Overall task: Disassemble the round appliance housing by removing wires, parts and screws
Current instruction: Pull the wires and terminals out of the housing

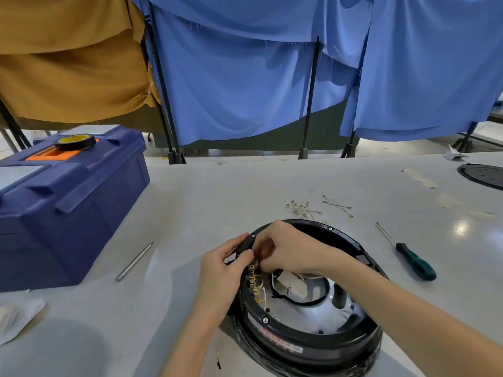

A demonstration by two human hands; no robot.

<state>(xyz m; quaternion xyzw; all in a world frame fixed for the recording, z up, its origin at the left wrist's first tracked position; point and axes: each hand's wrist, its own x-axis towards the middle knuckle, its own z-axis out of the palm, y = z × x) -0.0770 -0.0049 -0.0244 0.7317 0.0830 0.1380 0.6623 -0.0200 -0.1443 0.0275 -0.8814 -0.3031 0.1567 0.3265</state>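
Left hand (226, 270): yours, clamped on the left rim of the round housing (313, 337), fingers outside the wall, thumb over the top. The housing lies open side up on the table (217, 197) before you. Terminal row (254, 282): brass tabs just inside that rim, long axis running from the thumb toward you. Right hand (285, 248): reaching across from the right, fingers curled, tips at the row's far end; whether they pinch a connector is hidden. Judgement: the remaining tabs lie nearer you than those tips. Loose wires (303, 209): beyond the housing. Screwdriver (416, 263): right of it, apart.
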